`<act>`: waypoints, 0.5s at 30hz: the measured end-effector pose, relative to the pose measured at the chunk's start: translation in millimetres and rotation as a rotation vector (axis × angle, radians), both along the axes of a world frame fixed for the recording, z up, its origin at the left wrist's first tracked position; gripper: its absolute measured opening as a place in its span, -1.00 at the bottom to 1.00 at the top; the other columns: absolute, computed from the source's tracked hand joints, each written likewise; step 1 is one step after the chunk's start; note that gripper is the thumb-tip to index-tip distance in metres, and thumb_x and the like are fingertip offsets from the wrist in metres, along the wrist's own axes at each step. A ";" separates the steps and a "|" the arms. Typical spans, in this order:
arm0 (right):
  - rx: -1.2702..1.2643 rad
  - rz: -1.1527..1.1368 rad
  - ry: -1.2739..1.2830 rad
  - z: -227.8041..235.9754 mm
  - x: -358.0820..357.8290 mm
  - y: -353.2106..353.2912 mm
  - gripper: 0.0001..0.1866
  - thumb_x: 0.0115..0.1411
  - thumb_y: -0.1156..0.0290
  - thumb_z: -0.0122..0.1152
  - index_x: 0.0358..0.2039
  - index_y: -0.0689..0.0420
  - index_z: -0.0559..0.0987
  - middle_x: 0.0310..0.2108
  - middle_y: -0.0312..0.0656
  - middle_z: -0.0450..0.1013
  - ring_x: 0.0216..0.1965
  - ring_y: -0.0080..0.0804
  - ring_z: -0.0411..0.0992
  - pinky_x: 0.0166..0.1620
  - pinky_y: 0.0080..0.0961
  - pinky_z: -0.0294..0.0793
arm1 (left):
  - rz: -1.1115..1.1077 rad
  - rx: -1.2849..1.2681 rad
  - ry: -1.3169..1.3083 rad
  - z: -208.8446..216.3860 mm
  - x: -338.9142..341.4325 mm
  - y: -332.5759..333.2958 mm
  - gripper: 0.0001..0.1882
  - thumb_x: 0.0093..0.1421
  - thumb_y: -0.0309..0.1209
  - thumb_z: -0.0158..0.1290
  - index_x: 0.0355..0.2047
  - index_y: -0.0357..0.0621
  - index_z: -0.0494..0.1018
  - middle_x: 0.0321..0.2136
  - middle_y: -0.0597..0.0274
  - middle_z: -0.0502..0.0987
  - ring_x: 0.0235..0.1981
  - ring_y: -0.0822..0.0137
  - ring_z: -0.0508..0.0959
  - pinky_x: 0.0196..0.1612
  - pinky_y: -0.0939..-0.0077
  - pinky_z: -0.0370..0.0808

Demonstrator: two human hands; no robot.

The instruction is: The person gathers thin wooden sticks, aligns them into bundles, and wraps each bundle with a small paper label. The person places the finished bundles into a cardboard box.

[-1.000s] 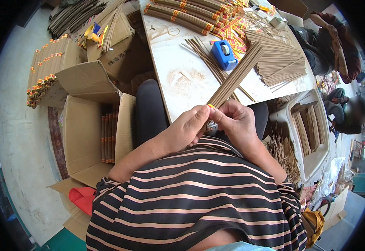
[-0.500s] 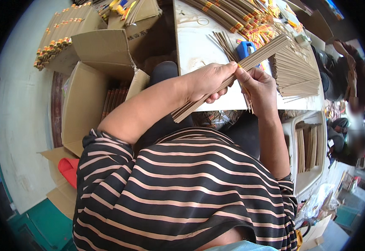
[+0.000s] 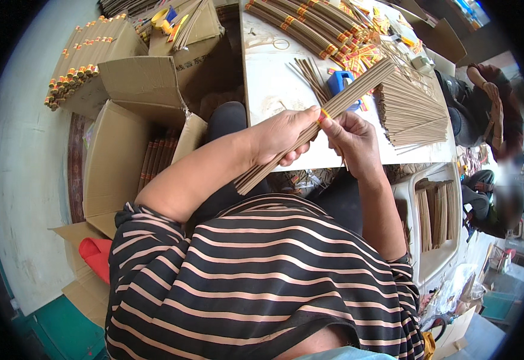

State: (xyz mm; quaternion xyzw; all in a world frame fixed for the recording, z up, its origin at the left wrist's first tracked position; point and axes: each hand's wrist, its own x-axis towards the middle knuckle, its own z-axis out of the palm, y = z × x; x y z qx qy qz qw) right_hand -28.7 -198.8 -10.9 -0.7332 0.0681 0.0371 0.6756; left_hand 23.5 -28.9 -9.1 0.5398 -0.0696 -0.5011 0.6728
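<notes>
A bundle of thin brown incense sticks (image 3: 361,85) slants across the front of the table, its lower end over my lap. My left hand (image 3: 283,135) is closed round its lower part, with the thumb along the top. Beside that thumb, a narrow yellow-and-red paper band (image 3: 324,114) lies across the bundle. My right hand (image 3: 356,141) pinches at this band from the right side; its lower fingers are curled and partly hidden. Behind the bundle are a few loose sticks (image 3: 310,78) and a blue plastic holder (image 3: 337,81). A fanned pile of sticks (image 3: 412,114) lies to the right.
Banded bundles (image 3: 301,24) and scattered paper labels (image 3: 358,60) cover the table's far side. An open cardboard box (image 3: 109,159) with bundles stands at left, near stacked bundles (image 3: 91,57). A white tub (image 3: 409,192) holds sticks at right. Another person (image 3: 484,114) sits beyond.
The yellow strip that hung below my right thumb now lies across the bundle. Both hands and the bundle appear slightly lower and further left, as the whole view has shifted.
</notes>
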 end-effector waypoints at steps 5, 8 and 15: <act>-0.051 -0.005 0.040 13.3 -14.1 7.4 -0.68 0.08 0.22 0.26 -0.63 0.13 0.40 -0.76 -0.39 0.30 -0.76 -0.78 0.14 -0.71 -0.81 0.04 | -0.024 -0.024 -0.019 2.0 -13.3 7.8 -0.50 0.29 0.04 -0.39 -0.44 -0.12 0.27 -0.74 0.35 0.26 -0.85 0.62 0.21 -0.83 0.77 0.20; 0.020 0.005 -0.034 12.5 -17.6 9.8 -0.69 0.07 0.24 0.27 -0.62 0.13 0.41 -0.75 -0.40 0.30 -0.76 -0.76 0.14 -0.71 -0.80 0.04 | -0.032 -0.035 -0.030 6.2 -17.9 10.6 -0.50 0.30 0.04 -0.40 -0.42 -0.13 0.27 -0.72 0.35 0.27 -0.83 0.63 0.22 -0.81 0.77 0.21; 0.079 0.084 0.067 25.2 -21.2 8.5 -0.73 0.08 0.27 0.26 -0.57 0.19 0.45 -0.68 -0.39 0.32 -0.65 -0.73 0.23 -0.61 -0.77 0.20 | -0.011 -0.017 -0.064 9.7 -27.1 12.5 -0.48 0.29 0.06 -0.42 -0.41 -0.16 0.26 -0.74 0.38 0.25 -0.83 0.63 0.21 -0.80 0.77 0.19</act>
